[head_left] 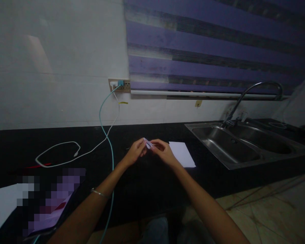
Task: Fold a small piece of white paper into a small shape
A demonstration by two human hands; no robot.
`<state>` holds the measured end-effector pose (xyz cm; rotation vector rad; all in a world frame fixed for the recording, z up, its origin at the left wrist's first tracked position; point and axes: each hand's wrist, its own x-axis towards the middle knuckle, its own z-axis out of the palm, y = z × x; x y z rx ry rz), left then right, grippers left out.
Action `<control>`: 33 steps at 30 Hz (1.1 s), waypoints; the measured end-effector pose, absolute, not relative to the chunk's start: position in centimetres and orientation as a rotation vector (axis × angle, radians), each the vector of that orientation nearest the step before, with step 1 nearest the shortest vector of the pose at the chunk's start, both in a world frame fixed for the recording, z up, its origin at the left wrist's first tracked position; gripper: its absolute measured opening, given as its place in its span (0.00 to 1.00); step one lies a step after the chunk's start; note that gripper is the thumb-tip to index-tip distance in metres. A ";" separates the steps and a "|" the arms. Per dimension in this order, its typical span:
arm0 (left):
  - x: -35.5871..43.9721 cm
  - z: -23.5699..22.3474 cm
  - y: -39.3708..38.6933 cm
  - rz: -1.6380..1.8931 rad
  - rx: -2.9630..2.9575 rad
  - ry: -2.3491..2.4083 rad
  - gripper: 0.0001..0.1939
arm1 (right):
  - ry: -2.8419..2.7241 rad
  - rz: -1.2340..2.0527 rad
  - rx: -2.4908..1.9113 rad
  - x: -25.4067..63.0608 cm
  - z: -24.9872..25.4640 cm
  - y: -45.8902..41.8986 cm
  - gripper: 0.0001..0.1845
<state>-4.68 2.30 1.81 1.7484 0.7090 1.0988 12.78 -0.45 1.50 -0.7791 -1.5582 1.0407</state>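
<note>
Both my hands meet above the black countertop point(147, 183). My left hand point(135, 151) and my right hand point(162, 151) pinch a small folded piece of pale paper point(148, 143) between their fingertips, holding it a little above the counter. A thin bracelet point(99, 193) sits on my left wrist. Just right of my right hand a flat white sheet of paper point(182, 154) lies on the counter.
A teal cable point(107, 135) and a white cable point(66, 154) run from a wall socket point(119, 84) down over the counter. A steel double sink point(241, 144) with a curved tap point(254, 91) is at the right. A blurred screen point(49, 200) and white paper point(1, 206) lie lower left.
</note>
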 end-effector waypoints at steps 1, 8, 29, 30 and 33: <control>-4.7 1.8 2.3 1.093 1.742 0.701 0.18 | -1.564 1.049 -0.778 12.8 1.5 -0.5 0.16; -4.9 2.0 2.0 1.092 1.626 0.658 0.17 | -1.505 1.116 -0.750 13.1 1.4 -0.4 0.16; -4.6 1.9 2.0 1.109 1.772 0.850 0.21 | -1.635 0.967 -0.813 12.6 1.7 -1.0 0.16; -4.5 1.7 2.1 1.112 1.784 0.857 0.21 | -1.644 0.964 -0.821 12.5 1.6 -1.0 0.17; -4.4 1.4 2.1 1.079 1.814 0.841 0.22 | -1.676 0.925 -0.869 12.5 1.4 -1.0 0.18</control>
